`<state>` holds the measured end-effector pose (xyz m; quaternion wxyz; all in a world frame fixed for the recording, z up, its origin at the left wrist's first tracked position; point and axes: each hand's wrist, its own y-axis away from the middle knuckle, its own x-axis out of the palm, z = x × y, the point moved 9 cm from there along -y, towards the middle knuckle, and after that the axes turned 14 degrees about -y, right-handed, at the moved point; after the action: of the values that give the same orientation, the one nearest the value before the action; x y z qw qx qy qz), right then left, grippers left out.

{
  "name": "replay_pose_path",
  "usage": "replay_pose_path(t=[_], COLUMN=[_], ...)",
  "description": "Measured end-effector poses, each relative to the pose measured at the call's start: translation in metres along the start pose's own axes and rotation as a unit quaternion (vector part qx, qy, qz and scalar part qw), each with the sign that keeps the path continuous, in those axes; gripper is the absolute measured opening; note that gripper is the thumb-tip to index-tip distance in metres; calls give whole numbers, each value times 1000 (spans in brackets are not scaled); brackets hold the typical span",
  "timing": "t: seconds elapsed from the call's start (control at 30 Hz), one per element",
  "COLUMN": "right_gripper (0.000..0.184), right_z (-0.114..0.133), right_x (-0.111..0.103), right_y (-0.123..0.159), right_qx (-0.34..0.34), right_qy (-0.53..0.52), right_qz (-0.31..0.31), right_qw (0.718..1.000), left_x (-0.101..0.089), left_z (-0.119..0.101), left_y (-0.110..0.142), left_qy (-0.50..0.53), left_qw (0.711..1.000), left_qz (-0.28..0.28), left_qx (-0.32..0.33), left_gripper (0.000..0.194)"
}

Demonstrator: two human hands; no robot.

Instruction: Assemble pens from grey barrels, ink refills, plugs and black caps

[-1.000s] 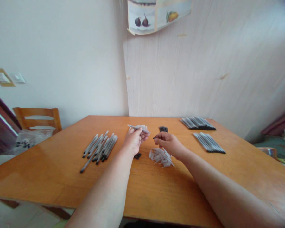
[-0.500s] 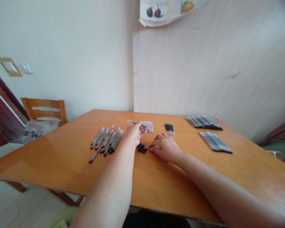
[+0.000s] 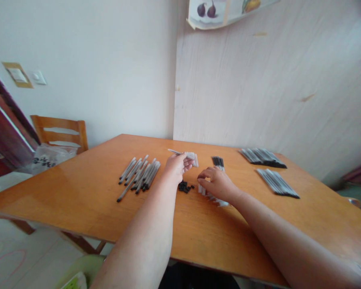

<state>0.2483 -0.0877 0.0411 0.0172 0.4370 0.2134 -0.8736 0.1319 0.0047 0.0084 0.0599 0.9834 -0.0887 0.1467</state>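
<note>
My left hand (image 3: 178, 165) is closed around a slim, clear pen barrel (image 3: 174, 152), whose far end points up to the left. Just beyond it lies a row of whitish tubes (image 3: 196, 160). Small black plugs (image 3: 185, 186) sit in a loose heap below that hand, with one lying apart at the right. My right hand (image 3: 216, 181) is held over several small whitish, clear pieces (image 3: 218, 202), partly hiding them. Its thumb and index finger are bent together; anything between the tips is too small to make out.
On the wooden table (image 3: 87, 192), black-ended pens (image 3: 141, 174) lie loosely at left. Black-tipped refills (image 3: 218, 161) lie behind my right hand. Two rows of pens are at right, one far (image 3: 263, 157), one nearer (image 3: 277, 183). A chair (image 3: 60, 130) holds a plastic bag (image 3: 49, 156).
My right hand has lifted away from beside the black plugs, uncovering a lone plug and the whitish pieces. My left hand keeps hold of the pen barrel. The view has shifted slightly.
</note>
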Motion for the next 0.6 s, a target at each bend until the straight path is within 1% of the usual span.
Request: replay_pose_path(t=[0.07, 0.17, 0.23, 0.33, 0.47, 0.53, 0.6], right_gripper=[18, 19, 22, 24, 22, 22, 21], right_z=[-10, -24, -29, -31, -29, -30, -32], right_x=[-8, -24, -30, -33, -35, -35, -37], right_y=[-2, -2, -2, -1, -1, -1, -1], right_qx=[14, 31, 35, 39, 52, 66, 75], right_qy=[-22, -52, -72, -98, -107, -105, -102], right_qz=[-45, -130, -166, -181, -181, -175, -170], right_qw=[999, 990, 983, 978, 976, 977, 977], left_x=[3, 11, 18, 25, 31, 32, 28], left_z=[1, 0, 0, 0, 3, 3, 3], left_y=[2, 7, 11, 15, 18, 18, 17], left_qy=[-8, -23, -35, -58, -74, -74, -70], left_qw=[1000, 999, 998, 996, 993, 993, 994], left_qz=[5, 28, 48, 69, 93, 94, 80], left_qx=[2, 8, 12, 12, 9, 7, 6], left_gripper=[12, 15, 16, 18, 19, 19, 17])
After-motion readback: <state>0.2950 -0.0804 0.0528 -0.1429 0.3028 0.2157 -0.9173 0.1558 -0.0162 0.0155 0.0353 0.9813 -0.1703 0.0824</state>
